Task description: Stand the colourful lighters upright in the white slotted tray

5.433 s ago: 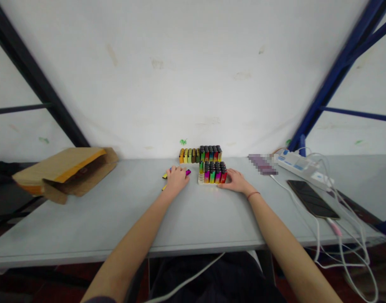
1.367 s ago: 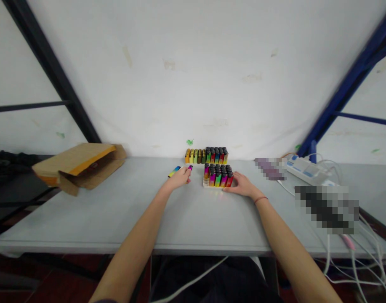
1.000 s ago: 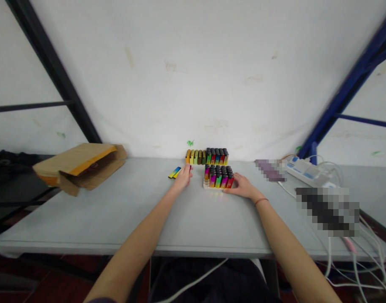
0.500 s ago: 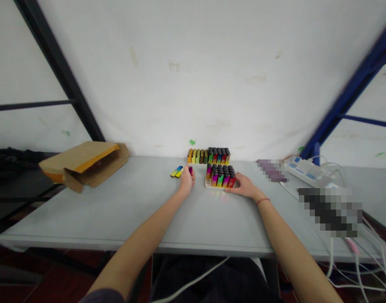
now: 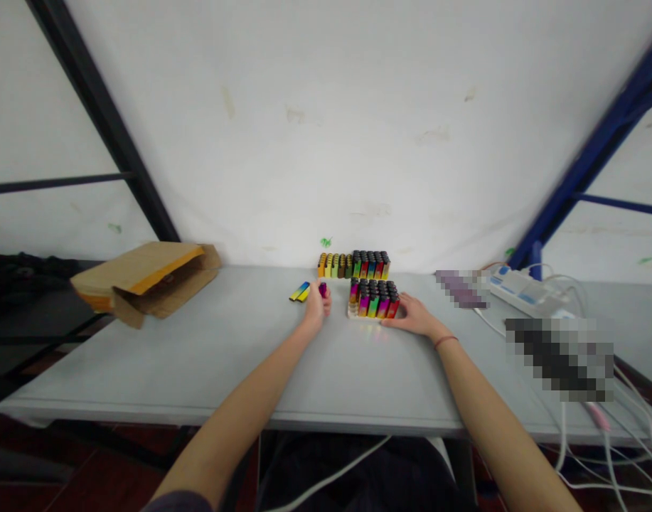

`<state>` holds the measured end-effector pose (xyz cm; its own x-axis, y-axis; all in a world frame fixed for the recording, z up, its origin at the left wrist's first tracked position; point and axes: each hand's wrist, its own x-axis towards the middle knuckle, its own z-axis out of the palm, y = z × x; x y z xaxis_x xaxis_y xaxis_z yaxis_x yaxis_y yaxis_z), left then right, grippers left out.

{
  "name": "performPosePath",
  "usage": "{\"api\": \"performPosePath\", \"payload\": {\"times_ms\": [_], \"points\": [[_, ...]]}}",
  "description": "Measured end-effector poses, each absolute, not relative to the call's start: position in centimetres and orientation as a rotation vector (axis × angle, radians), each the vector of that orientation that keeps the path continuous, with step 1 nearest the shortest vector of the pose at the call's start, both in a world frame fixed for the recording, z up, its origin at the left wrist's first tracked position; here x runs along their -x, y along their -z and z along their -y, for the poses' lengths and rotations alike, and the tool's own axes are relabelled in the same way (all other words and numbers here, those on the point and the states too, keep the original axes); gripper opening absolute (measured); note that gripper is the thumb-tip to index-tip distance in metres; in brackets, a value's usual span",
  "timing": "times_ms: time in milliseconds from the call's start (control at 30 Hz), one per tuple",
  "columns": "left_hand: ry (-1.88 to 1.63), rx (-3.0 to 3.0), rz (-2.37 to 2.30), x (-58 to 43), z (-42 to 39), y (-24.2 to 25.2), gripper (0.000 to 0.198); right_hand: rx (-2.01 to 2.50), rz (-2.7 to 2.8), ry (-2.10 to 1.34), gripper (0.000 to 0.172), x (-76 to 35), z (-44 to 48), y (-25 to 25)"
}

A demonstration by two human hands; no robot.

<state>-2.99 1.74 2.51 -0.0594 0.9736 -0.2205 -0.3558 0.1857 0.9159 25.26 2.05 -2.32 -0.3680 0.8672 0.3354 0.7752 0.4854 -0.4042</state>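
Note:
My left hand [image 5: 316, 308] is closed round a purple lighter [image 5: 323, 289], whose top end shows above the fingers. Just behind that hand, loose yellow-and-blue lighters [image 5: 299, 292] lie flat on the table. A clear tray [image 5: 353, 311] stands right of it, filled with upright multicoloured lighters [image 5: 373, 306] with black tops; the front-left slots hold none. My right hand [image 5: 414, 317] grips the tray's right side, thumb along the front edge and fingers at the side. Behind stand two more blocks of upright lighters, one yellow to olive [image 5: 335, 267], one multicoloured [image 5: 371, 265].
On the grey table [image 5: 224, 363], an open brown paper bag [image 5: 144, 274] lies at the left. At the right are a white power strip [image 5: 522, 290], a purple blurred item [image 5: 461, 290], a dark blurred item [image 5: 557, 359] and white cables. A wall rises behind.
The view has shifted very slightly. The left hand still has the purple lighter, a little more of it showing, and the right hand stays on the tray.

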Motion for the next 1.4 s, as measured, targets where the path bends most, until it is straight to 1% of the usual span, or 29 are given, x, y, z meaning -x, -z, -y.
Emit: {"api": "performPosePath", "payload": {"times_ms": [133,233,333,500,567,667,767,867,933,1033,1133,1267,1400], "points": [[-1.279,-0.712,-1.099,2.9,-1.6,-2.5,0.037,1.370,2.219,-0.293,0.068,-25.3,-2.1,2.3],[-1.355,-0.695,-1.115,2.6,-1.4,-2.4,0.035,1.358,2.215,-0.307,0.070,-25.3,-2.2,2.4],[-1.424,-0.679,-1.117,2.5,-1.4,-2.2,0.035,1.351,2.211,-0.309,0.071,-25.3,-2.2,2.4],[-1.395,-0.688,-1.048,2.9,-1.8,-1.9,0.037,1.351,2.209,-0.303,0.069,-25.3,-2.3,2.5],[-1.419,-0.737,-1.056,2.9,-2.0,-1.7,0.034,1.358,2.208,-0.291,0.069,-25.2,-2.3,2.5],[-1.463,-0.904,-1.098,2.8,-2.3,-1.2,0.024,1.365,2.214,-0.273,0.070,-25.3,-2.2,2.5],[-1.453,-1.177,-1.093,2.7,-2.3,-0.6,0.022,1.362,2.232,-0.270,0.068,-25.4,-2.3,2.4],[-1.498,-1.482,-1.081,2.6,-2.4,-0.1,0.022,1.365,2.256,-0.265,0.065,-25.4,-2.4,2.4],[-1.499,-1.618,-1.050,2.6,-2.4,0.2,0.027,1.368,2.267,-0.255,0.065,-25.5,-2.4,2.5],[-1.439,-1.694,-0.941,2.4,-2.6,0.8,0.035,1.367,2.264,-0.242,0.066,-25.5,-2.6,2.6],[-1.370,-1.724,-0.893,2.2,-2.8,1.3,0.040,1.362,2.257,-0.236,0.067,-25.5,-2.6,2.8],[-1.297,-1.832,-0.943,2.2,-2.7,1.4,0.037,1.359,2.256,-0.245,0.067,-25.5,-2.6,2.8],[-1.313,-1.908,-1.019,2.3,-2.7,1.2,0.036,1.364,2.248,-0.254,0.066,-25.5,-2.5,2.7]]}}
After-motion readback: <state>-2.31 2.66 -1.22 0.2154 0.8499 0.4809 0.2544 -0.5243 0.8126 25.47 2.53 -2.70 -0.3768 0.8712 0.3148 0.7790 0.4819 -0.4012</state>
